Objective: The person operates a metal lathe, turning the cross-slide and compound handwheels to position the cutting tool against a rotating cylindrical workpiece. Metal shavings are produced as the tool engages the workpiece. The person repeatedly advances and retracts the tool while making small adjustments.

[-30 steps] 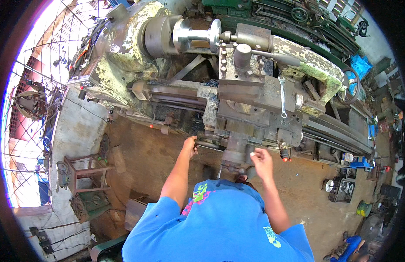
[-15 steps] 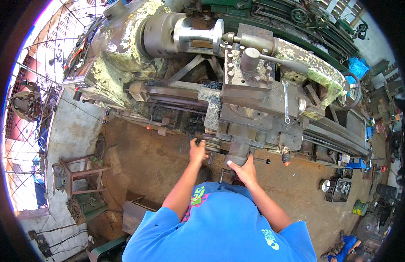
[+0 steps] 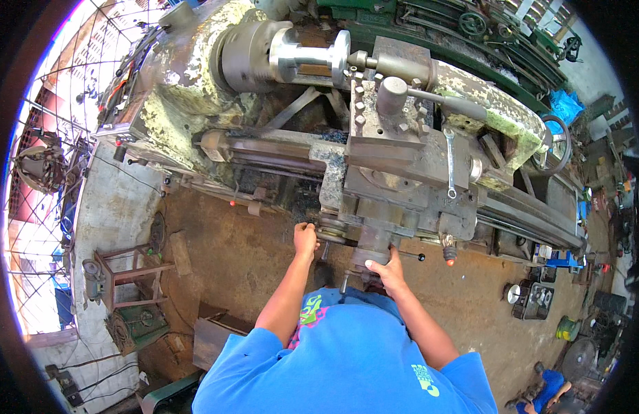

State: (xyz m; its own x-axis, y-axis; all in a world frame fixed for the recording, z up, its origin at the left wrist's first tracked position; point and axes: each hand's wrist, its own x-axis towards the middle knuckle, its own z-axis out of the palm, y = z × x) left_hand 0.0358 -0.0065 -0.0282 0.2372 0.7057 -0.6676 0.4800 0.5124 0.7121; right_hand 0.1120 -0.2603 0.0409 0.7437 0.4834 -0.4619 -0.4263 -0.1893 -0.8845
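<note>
A lathe stands before me. My left hand (image 3: pixel 305 241) is closed at the left rim of the carriage handwheel (image 3: pixel 338 233); its fingers hide the part they grip. My right hand (image 3: pixel 390 270) wraps round the round cross-slide collar (image 3: pixel 369 257), thumb on top, fingers partly hidden behind. Below that collar sticks out a small crank handle (image 3: pixel 345 283). Farther off, a shiny metal workpiece (image 3: pixel 316 55) with a flange at each end sits between the blurred chuck (image 3: pixel 249 56) and the tailstock centre (image 3: pixel 361 61). The tool post (image 3: pixel 392 96) stands just in front of the workpiece.
A combination wrench (image 3: pixel 451 165) lies on the carriage. Dark chips cling round the bed's near side. A red-tipped lever (image 3: pixel 449 252) juts out at right. A wooden stand (image 3: pixel 133 276) is at left, a black tray (image 3: pixel 538 300) at right. Another person (image 3: pixel 547 392) is low at far right.
My left hand has shifted slightly left and down, with its fingers more closed. The crank handle under my right hand sits a little lower and further left. The whole view has shifted slightly.
</note>
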